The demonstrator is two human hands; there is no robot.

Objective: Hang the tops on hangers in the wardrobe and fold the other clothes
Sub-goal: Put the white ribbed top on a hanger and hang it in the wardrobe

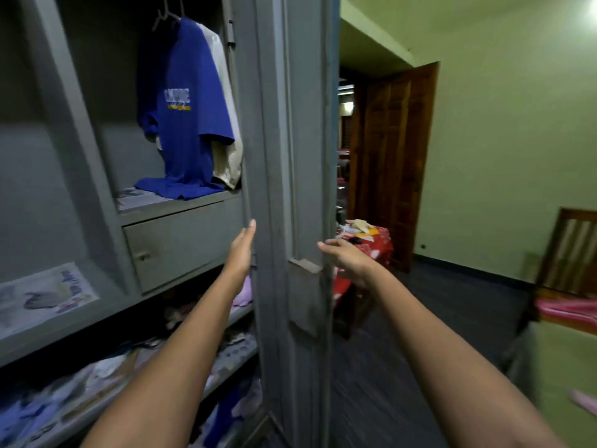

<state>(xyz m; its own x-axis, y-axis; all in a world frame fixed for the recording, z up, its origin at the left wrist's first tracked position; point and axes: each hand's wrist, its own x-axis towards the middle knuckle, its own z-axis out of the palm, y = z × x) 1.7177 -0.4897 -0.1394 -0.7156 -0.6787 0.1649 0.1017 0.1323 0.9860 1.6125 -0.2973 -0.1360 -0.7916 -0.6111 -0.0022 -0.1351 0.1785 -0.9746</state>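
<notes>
A blue T-shirt (187, 111) with white lettering hangs on a hanger in the grey wardrobe's upper compartment, its hem resting on the shelf. A beige top (227, 147) hangs behind it. The wardrobe door (297, 156) stands open, edge toward me. My left hand (242, 250) reaches forward with straight fingers, close to the door's inner edge. On the door's other side my right hand (347, 258) stretches out, fingers loosely extended near the door's outer edge. Both hands hold nothing.
A drawer (181, 244) sits under the hanging space. Lower shelves (226, 360) hold loose clothes. A table with a red cloth (378, 244) stands behind the door. A brown room door (394, 156) is open. A wooden chair (571, 250) stands at right.
</notes>
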